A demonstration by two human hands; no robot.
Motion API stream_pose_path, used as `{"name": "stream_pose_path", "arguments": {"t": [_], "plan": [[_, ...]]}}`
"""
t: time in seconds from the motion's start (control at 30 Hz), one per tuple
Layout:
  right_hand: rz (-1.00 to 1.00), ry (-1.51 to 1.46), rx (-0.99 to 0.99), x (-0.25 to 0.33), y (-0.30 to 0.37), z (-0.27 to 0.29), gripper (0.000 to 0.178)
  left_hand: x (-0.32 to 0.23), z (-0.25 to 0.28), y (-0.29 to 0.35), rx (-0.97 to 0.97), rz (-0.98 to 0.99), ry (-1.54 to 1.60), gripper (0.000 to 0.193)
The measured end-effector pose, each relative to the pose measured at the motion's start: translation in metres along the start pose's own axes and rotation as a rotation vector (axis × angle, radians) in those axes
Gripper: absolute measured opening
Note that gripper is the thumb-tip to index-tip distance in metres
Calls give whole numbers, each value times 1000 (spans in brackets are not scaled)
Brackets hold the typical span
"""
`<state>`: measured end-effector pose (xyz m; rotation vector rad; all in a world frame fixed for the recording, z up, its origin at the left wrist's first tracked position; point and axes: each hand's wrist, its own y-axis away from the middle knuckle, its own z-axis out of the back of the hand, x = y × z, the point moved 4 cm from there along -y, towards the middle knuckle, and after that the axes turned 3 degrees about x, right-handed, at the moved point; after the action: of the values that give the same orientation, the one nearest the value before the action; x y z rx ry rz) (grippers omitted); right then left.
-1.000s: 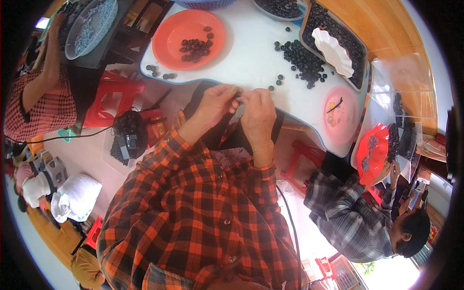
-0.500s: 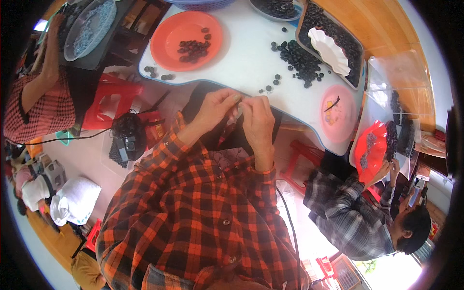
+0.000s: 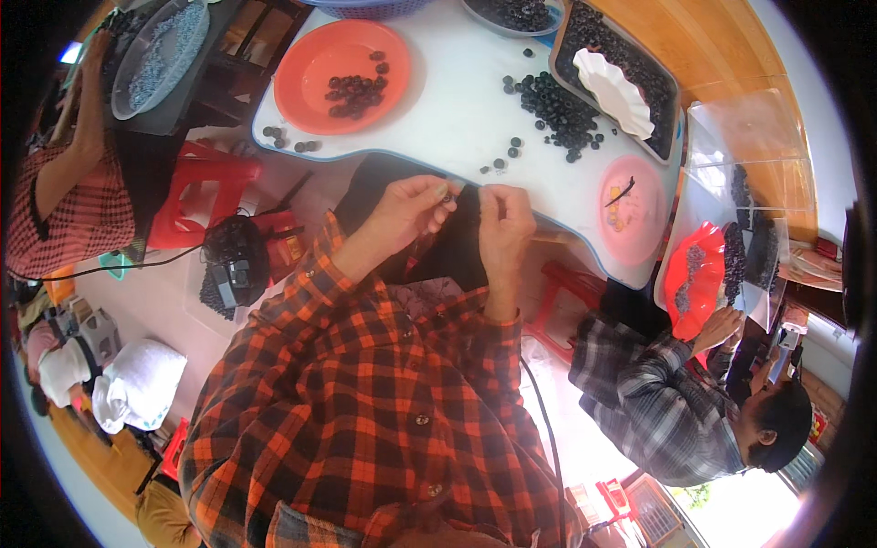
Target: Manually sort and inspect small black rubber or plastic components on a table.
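Looking down from the head view, I see both hands raised together just off the near edge of the white table [image 3: 457, 119]. My left hand [image 3: 411, 205] has its fingers curled inward, with the thumb and forefinger pinched on a small dark bead [image 3: 448, 194] right at the fingertips. My right hand [image 3: 504, 219] faces it, fingers folded shut and pinching something thin that I cannot make out; the two sets of fingertips nearly meet, with the bead between them.

Beyond the fingertips, across the table edge, a few loose dark beads lie singly, and further out a loose heap of dark beads [image 3: 557, 110] is spread on the table top. Past that heap, beyond the right hand's fingers, a grey tray [image 3: 671, 91] holds more beads and a white scalloped dish [image 3: 617, 91]. Out from the left hand's fingers sits an orange plate [image 3: 315, 64] with a small cluster of beads near its middle. To the right of the right-hand fingers, a pink plate [image 3: 639, 228] lies near the table's corner with a thin dark strand across it.

Below the hands, my sleeves are orange and black plaid. Another person in a grey plaid shirt reaches a hand [image 3: 722, 324] toward a red scalloped dish [image 3: 685, 279], well apart from my fingers on the right.
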<state>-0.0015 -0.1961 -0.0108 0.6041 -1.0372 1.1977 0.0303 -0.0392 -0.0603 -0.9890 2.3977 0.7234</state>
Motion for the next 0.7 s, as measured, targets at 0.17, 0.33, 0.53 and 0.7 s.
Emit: {"name": "stream_pose_path", "arguments": {"t": [0.17, 0.33, 0.53, 0.7], "plan": [[118, 350, -143, -5, -10, 7, 9, 1, 3, 0, 19, 13, 88, 25], [130, 441, -179, -7, -14, 4, 10, -2, 0, 0, -4, 27, 119, 25], [142, 440, -167, -2, -13, -1, 10, -3, 2, -1, -9, 47, 163, 25], [163, 464, -154, -2, -13, -2, 9, -1, 5, -3, -5, 41, 171, 24]]}}
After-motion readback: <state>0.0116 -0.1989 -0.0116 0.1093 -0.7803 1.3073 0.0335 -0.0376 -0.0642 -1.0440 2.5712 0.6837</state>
